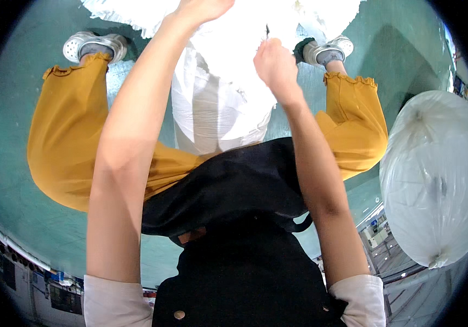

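Note:
A large heap of white fabric [223, 60] with ruffled edges lies in front of me and hangs down between my knees. My left hand [207, 7] reaches over its far part at the top edge of the view, where its fingers are cut off. My right hand [276, 64] is closed in a fist above the fabric, to the right of its middle. From that fist a thin dark pointed tool [267, 31] sticks out at the top; the rest of it is hidden in the hand, and I cannot make out its kind.
A big, full translucent plastic bag [433, 180] stands close on my right. My legs in mustard trousers [65, 136] are spread to both sides, with white clogs [95, 48] on the green floor [21, 163]. A black apron [234, 256] covers my lap.

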`<state>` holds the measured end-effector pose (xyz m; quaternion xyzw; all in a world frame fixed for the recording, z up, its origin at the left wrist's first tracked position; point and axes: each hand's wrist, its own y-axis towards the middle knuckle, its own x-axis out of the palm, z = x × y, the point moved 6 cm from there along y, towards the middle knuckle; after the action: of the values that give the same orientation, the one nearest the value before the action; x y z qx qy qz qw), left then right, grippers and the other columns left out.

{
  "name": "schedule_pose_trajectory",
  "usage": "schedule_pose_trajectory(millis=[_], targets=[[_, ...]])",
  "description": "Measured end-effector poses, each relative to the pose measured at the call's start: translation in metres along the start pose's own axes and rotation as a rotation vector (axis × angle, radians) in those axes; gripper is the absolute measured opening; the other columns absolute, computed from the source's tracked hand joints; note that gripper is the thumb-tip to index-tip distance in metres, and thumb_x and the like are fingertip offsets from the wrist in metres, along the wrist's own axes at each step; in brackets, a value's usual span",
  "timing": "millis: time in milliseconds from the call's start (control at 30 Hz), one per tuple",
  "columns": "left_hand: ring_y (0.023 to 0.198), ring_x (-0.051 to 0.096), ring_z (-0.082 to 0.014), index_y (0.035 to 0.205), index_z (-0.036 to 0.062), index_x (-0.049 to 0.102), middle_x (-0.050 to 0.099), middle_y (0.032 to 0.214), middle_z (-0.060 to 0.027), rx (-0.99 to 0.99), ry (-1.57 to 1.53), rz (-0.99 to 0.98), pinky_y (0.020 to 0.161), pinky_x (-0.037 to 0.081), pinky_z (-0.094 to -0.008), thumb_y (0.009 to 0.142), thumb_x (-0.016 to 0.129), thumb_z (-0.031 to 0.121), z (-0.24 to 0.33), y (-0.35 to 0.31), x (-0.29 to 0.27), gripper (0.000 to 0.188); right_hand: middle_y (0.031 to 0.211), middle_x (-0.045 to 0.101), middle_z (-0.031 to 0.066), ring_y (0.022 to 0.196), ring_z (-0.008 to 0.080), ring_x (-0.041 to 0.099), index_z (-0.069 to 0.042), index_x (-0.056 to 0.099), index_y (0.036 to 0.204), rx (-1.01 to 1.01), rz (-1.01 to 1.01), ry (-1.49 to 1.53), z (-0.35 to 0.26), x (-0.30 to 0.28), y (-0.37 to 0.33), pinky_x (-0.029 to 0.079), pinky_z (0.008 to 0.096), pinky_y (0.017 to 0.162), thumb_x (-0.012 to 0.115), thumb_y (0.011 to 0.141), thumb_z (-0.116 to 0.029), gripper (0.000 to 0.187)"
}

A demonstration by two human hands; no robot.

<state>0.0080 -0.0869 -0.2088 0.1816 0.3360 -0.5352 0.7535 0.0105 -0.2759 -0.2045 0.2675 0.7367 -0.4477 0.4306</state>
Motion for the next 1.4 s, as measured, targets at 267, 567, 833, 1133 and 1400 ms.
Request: schedule_pose_trajectory(millis=[267, 567, 833, 1133, 1400], targets=[[0.092, 0.06, -0.0378, 0.093, 0.0026, 0.067, 0.064, 0.095, -0.0208, 0.055, 0.246, -0.12, 0.083, 0.045, -0.0441, 0.083, 0.049, 0.03, -0.001, 0.016, 0.025, 0.034, 0.081, 0.061, 0.0313, 0.08, 0.0468, 0.061, 0.007, 0.049, 0.094, 0.169, -0.112, 0.096, 0.026, 0.025, -0.077, 0.048, 0.0507, 0.074, 0.04, 0.092, -0.025, 0.033], [0.096, 0.057, -0.0395, 0.095, -0.0035, 0.063, 0.062, 0.101, -0.0231, 0.127, 0.243, -0.109, 0.086, 0.043, -0.045, 0.086, 0.047, 0.031, 0.001, 0.015, 0.022, 0.039, 0.079, 0.06, 0.032, 0.079, 0.0476, 0.06, 0.005, 0.049, 0.091, 0.245, -0.181, 0.192, 0.047, 0.054, -0.168, 0.047, 0.0527, 0.073, 0.04, 0.093, -0.028, 0.034], [0.086, 0.058, -0.0435, 0.087, -0.0057, 0.064, 0.061, 0.088, -0.0289, 0.142, 0.145, -0.036, 0.079, 0.046, -0.0465, 0.086, 0.047, 0.029, 0.002, 0.021, 0.019, 0.039, 0.078, 0.059, 0.0321, 0.08, 0.0478, 0.058, 0.008, 0.05, 0.09, 0.177, -0.43, 0.255, 0.053, 0.061, -0.235, 0.045, 0.053, 0.076, 0.041, 0.091, -0.024, 0.033], [0.077, 0.058, -0.0428, 0.075, -0.0035, 0.063, 0.059, 0.076, -0.0267, 0.072, 0.142, 0.001, 0.072, 0.045, -0.0488, 0.083, 0.048, 0.026, 0.008, 0.0, 0.01, 0.034, 0.072, 0.058, 0.0312, 0.075, 0.0444, 0.061, 0.007, 0.056, 0.078, 0.013, 0.048, 0.392, 0.023, -0.036, -0.077, 0.048, 0.0503, 0.07, 0.042, 0.09, -0.023, 0.036], [0.073, 0.058, -0.0413, 0.072, -0.0019, 0.062, 0.059, 0.074, -0.0245, 0.117, 0.047, -0.07, 0.069, 0.046, -0.0482, 0.082, 0.048, 0.024, 0.026, -0.013, 0.02, 0.031, 0.083, 0.061, 0.0318, 0.086, 0.0446, 0.06, 0.008, 0.058, 0.091, -0.028, 0.014, 0.21, -0.007, -0.036, 0.051, 0.048, 0.0479, 0.079, 0.039, 0.091, -0.027, 0.04]])
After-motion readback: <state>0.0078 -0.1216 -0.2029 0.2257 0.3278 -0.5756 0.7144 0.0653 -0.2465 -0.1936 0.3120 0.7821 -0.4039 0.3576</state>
